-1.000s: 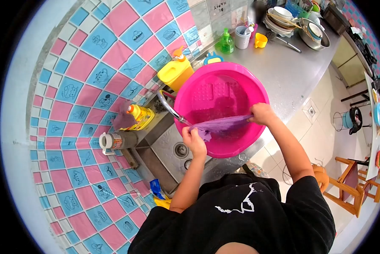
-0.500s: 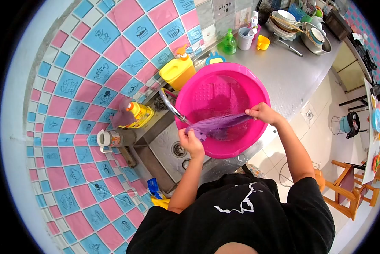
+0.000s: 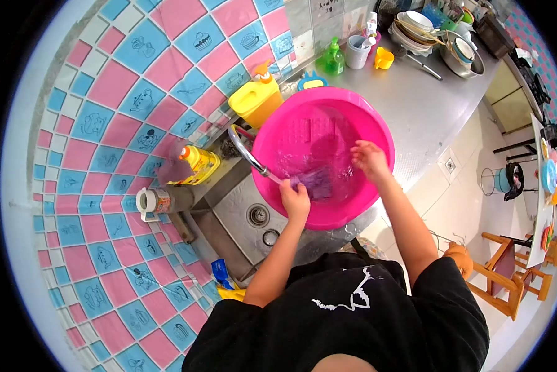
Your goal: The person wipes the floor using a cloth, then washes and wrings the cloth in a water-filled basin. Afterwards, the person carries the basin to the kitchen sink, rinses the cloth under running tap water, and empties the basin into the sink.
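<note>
A large pink basin (image 3: 377, 130) with water in it stands at the sink's edge. In its water lies a bunched purple cloth (image 3: 317, 183). My left hand (image 3: 296, 199) is closed on the near-left end of the cloth, close under the chrome faucet (image 3: 248, 153). Above the right part of the basin, my right hand (image 3: 370, 159) is off the cloth, its fingers apart and slightly curled. Ripples and small splashes show around the cloth.
The steel sink (image 3: 235, 211) with its drain lies left of the basin. A yellow container (image 3: 255, 102) and a yellow bottle (image 3: 199, 164) stand along the wall. Behind the basin are a green pump bottle (image 3: 333, 59), a grey cup (image 3: 356, 53), a yellow cup (image 3: 384, 58) and stacked bowls (image 3: 415, 31).
My right hand has let go of the cloth. The stretched cloth has dropped into the water and bunched up. My left hand still holds its end, slightly further right.
</note>
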`<state>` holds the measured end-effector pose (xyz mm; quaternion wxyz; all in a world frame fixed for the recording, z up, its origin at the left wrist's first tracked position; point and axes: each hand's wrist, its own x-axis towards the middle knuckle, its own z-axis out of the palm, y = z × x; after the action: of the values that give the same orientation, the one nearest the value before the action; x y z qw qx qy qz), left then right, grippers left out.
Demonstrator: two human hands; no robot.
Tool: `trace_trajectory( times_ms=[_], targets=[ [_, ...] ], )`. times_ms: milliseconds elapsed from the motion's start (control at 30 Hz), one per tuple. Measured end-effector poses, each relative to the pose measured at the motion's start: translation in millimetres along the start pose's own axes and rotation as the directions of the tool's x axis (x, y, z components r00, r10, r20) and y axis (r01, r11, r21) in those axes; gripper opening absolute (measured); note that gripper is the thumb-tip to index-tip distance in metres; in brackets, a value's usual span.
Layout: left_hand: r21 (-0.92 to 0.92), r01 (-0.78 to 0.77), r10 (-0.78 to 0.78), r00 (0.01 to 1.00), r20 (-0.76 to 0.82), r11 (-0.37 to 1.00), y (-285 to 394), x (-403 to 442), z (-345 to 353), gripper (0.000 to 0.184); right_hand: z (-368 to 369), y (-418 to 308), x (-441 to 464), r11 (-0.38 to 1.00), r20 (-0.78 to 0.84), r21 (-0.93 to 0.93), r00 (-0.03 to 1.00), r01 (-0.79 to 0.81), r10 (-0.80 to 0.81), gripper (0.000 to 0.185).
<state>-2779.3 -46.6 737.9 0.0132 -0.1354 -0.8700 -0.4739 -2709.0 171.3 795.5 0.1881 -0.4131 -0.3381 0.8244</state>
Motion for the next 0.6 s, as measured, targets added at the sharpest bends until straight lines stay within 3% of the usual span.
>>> trace_trajectory(
  times_ms=[33,67,100,133,167,200,267,300,333,367,400,433,467,500,533,600],
  targets=[
    [0.101,0.074,-0.086,0.989,0.117,0.992,6.4,0.7,0.7,0.03,0.2,21.5,1.9,0.986,-0.062,-0.169,0.998,0.009,-0.02,0.015],
    [0.121,0.053,-0.075,0.981,0.179,0.991,-4.3,-0.2,10.0,0.031,-10.2,52.4,16.1,0.822,0.004,-0.566,0.997,0.067,-0.078,0.016],
    [0.177,0.005,-0.048,0.969,0.242,0.984,-16.9,0.8,20.1,0.033,-37.0,117.2,50.1,0.417,0.422,-0.658,0.766,0.627,-0.485,0.021],
    [0.23,-0.048,-0.025,0.952,0.305,0.972,-26.7,1.8,28.5,0.034,-23.4,120.1,26.7,0.271,0.559,-0.7,0.743,0.661,-0.368,0.025],
    [0.254,0.002,-0.092,0.935,0.344,0.967,-28.8,0.7,34.0,0.037,-20.1,131.6,17.7,0.082,0.597,-0.788,0.79,0.61,-0.136,0.033],
    [0.258,-0.002,-0.09,0.934,0.345,0.966,-32.4,-0.1,41.3,0.037,0.4,118.1,-7.2,-0.073,0.341,-0.935,0.936,0.347,0.084,0.047],
    [0.274,0.184,-0.266,0.916,0.3,0.944,-37.8,2.3,53.5,0.041,6.2,125.4,-6.5,-0.266,0.213,-0.94,0.977,0.212,0.026,0.053],
    [0.255,0.316,-0.391,0.851,0.349,0.914,-22.2,9.4,47.8,0.052,8.8,136.3,-0.9,-0.258,0.21,-0.943,0.977,0.21,0.024,0.053],
    [0.26,0.308,-0.387,0.852,0.353,0.915,-23.2,11.2,52.9,0.052,8.7,155.7,11.2,-0.061,0.106,-0.993,0.989,0.1,-0.101,0.051],
    [0.043,0.46,-0.445,0.826,0.346,0.887,-26.8,9.9,61.8,0.057,10.6,168.9,19.4,0.148,-0.024,-0.989,0.979,0.007,-0.202,0.048],
    [-0.177,0.582,-0.5,0.79,0.355,0.793,-19.0,12.2,62.7,0.062,15.7,172.6,22.3,0.155,-0.028,-0.988,0.979,0.004,-0.203,0.048],
    [-0.199,0.692,-0.561,0.693,0.453,0.694,-9.7,13.3,60.8,0.067,20.8,175.8,25.7,0.372,-0.127,-0.927,0.974,-0.049,-0.189,0.049],
    [-0.195,0.688,-0.556,0.694,0.457,0.699,-4.8,17.8,60.5,0.067,25.7,178.9,28.5,0.571,-0.221,-0.816,0.963,-0.096,-0.155,0.05],
    [-0.281,0.76,-0.58,0.636,0.509,0.586,-5.0,21.9,63.0,0.064,33.1,177.8,26.4,0.531,-0.236,-0.847,0.907,-0.016,-0.348,0.033],
    [-0.355,0.817,-0.592,0.575,0.565,0.454,-11.0,24.2,67.9,0.061,37.1,169.3,22.9,0.534,-0.24,-0.845,0.905,-0.017,-0.352,0.033],
    [-0.244,0.968,-0.416,0.245,0.876,0.056,-34.7,35.2,67.1,0.049,41.0,154.0,16.0,0.804,-0.051,-0.586,0.985,0.105,-0.167,0.021]
  ],
)
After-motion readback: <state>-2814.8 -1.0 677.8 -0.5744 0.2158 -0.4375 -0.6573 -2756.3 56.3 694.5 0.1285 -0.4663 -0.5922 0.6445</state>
